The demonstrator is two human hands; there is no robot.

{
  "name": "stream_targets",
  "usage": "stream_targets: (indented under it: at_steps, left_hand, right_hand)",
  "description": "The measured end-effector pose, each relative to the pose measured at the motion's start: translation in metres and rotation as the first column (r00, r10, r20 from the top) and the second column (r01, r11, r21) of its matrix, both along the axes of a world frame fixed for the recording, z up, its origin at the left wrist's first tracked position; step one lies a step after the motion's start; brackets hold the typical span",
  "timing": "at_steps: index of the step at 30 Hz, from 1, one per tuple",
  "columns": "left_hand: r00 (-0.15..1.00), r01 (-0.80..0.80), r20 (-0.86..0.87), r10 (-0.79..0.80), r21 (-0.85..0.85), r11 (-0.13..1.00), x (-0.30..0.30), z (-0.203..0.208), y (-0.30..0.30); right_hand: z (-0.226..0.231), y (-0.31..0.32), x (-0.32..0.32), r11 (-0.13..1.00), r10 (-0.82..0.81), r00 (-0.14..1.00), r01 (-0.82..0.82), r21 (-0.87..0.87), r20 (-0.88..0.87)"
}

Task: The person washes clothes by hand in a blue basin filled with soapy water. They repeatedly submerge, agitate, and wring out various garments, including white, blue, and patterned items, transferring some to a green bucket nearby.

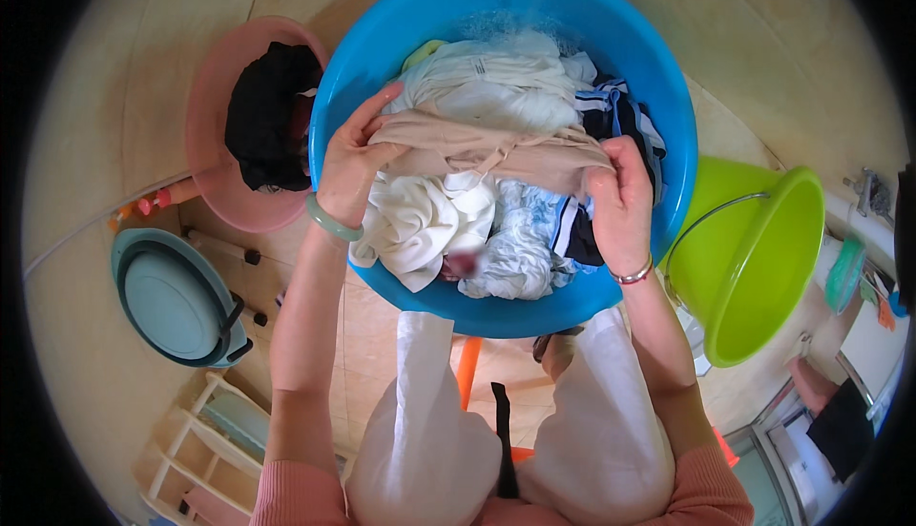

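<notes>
Between my two hands a wet beige garment with a thin strap (pixel 448 144) is stretched sideways over a big blue tub (pixel 506 324). Its left end lies between the thumb and fingers of my left hand (pixel 355 156). My right hand (pixel 622 204) pinches the other end, fingers curled round the cloth. Beyond it, white wet cloth (pixel 506 78) sits in the tub under a thin stream of water. Nearer to me are a cream-white garment (pixel 429 221), a light blue and white patterned cloth (pixel 520 249) and navy cloth with white stripes (pixel 575 232).
To the left stands a pink basin (pixel 215 135) with black clothing (pixel 267 116); below it are a grey-blue basin (pixel 172 297) and a wooden rack (pixel 205 431). A lime-green bucket (pixel 763 268) with a wire handle tilts at the right. My knees (pixel 420 373) are close to the tub.
</notes>
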State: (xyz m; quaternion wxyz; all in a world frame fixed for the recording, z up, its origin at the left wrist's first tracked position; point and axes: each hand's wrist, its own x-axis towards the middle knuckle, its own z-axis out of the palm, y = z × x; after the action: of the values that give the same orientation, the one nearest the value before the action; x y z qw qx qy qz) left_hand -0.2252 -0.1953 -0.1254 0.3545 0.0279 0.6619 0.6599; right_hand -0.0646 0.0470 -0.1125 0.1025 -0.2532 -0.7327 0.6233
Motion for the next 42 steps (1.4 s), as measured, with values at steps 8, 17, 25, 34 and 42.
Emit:
stream_targets:
  at_steps: [8,17,25,34,42]
  left_hand:
    - [0.998,-0.059,-0.023,0.056,-0.155,0.986,-0.006,0.006,-0.005]
    - [0.959,0.055,0.245,-0.14,0.323,0.945,-0.02,0.043,0.003]
    - [0.713,0.009,-0.698,-0.064,-0.081,0.997,-0.051,-0.033,0.03]
    - [0.863,-0.217,-0.505,-0.022,-0.409,0.887,-0.031,-0.076,0.027]
    - [0.942,-0.261,-0.318,0.11,-0.485,0.835,-0.059,-0.099,0.068]
  right_hand:
    - [0.078,0.001,-0.039,0.997,-0.045,0.997,0.041,-0.066,-0.068]
    - [0.069,0.061,-0.085,0.866,0.21,0.972,-0.233,-0.442,-0.1]
    - [-0.007,0.082,-0.099,0.773,0.383,0.914,-0.237,0.589,-0.135]
    - [-0.055,0.072,-0.103,0.917,-0.04,0.906,-0.134,0.375,0.422]
    - [-0.079,0.039,-0.153,0.654,0.095,0.92,-0.346,0.673,0.381]
